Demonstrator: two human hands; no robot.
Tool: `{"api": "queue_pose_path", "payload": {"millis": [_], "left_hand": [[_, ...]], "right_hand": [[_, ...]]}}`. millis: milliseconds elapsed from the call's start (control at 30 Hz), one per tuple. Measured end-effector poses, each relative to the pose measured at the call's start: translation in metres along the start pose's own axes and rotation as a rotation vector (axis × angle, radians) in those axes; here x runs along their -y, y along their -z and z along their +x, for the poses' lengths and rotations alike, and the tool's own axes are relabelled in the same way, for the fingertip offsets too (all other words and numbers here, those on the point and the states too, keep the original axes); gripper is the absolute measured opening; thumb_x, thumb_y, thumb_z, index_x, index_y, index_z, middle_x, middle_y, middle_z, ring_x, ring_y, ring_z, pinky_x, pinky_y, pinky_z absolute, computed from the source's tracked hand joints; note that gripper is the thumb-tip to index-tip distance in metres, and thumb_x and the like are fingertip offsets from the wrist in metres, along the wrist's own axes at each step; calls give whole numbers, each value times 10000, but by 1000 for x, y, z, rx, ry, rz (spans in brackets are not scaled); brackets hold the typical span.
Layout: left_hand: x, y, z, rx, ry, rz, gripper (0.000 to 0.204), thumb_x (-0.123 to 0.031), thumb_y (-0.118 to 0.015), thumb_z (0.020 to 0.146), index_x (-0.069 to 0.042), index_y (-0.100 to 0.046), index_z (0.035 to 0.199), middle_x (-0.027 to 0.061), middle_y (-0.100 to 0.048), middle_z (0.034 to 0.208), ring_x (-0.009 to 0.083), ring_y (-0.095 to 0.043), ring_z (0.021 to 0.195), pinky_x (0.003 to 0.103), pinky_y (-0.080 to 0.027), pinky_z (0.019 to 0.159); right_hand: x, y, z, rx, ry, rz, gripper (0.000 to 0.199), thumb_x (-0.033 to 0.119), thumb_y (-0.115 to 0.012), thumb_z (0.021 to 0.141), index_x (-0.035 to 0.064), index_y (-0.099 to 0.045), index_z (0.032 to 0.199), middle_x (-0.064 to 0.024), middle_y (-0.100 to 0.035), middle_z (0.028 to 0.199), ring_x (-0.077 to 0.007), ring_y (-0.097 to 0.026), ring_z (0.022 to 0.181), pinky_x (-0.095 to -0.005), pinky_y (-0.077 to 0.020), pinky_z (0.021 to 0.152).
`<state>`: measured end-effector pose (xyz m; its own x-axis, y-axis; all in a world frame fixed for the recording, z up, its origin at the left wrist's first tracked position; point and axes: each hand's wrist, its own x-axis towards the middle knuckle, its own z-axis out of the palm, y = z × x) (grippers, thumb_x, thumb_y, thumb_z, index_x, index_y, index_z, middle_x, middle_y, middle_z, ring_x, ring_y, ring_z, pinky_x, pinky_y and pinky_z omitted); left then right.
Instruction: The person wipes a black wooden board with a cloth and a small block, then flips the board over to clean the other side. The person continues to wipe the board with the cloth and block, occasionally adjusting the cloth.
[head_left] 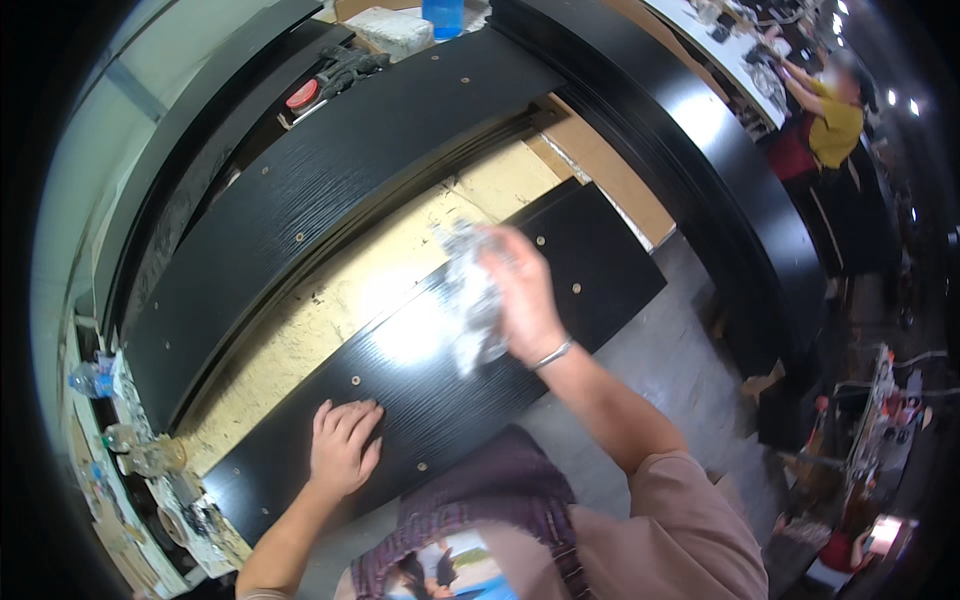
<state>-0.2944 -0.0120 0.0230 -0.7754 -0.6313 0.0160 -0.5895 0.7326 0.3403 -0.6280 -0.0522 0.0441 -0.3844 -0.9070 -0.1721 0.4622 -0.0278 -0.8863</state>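
A long black wood-grain board lies slantwise across the light work table, with several small round metal fittings set in its face. My left hand rests on the board's near left part, fingers spread and holding nothing. Over the middle of the board, my right hand grips a crumpled whitish cloth, blurred by motion. It may be a rag or a piece of plastic wrap; the blur hides which. Whether the cloth touches the board's surface I cannot tell.
Behind lies a stack of black boards with similar fittings. More long black panels are piled at the right. A red-lidded container and a blue container stand at the back. Bottles sit at the left edge. Another person works far right.
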Motion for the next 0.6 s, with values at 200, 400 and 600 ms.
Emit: {"api": "queue_pose_path", "payload": {"millis": [200,400,600], "left_hand": [[-37,-21,120,-266,178,-823,711,-111,-681,796,29,-407,1438,186,-513,1353,298,-546,1207,381,-407,1059],[-61,11,167,-185,0,-313,702,-205,-738,747,-155,-504,1406,165,-535,1221,343,-534,1142,434,-391,1003],[-47,-28,169,-169,-46,-4,545,-180,-803,720,-78,-630,1227,108,-567,1306,330,-506,1208,484,-349,1036]], "right_hand": [[-27,-28,-52,323,157,-396,448,82,-589,961,-1,-528,1397,-121,-605,1316,-145,-585,1129,-279,-460,991],[58,140,33,-571,355,-1634,401,347,-598,921,-6,-681,1090,-223,-672,1088,-403,-638,1031,-461,-503,925],[40,194,82,-520,46,-1721,525,468,-493,992,-21,-675,945,-253,-709,844,-407,-703,839,-491,-546,796]]}}
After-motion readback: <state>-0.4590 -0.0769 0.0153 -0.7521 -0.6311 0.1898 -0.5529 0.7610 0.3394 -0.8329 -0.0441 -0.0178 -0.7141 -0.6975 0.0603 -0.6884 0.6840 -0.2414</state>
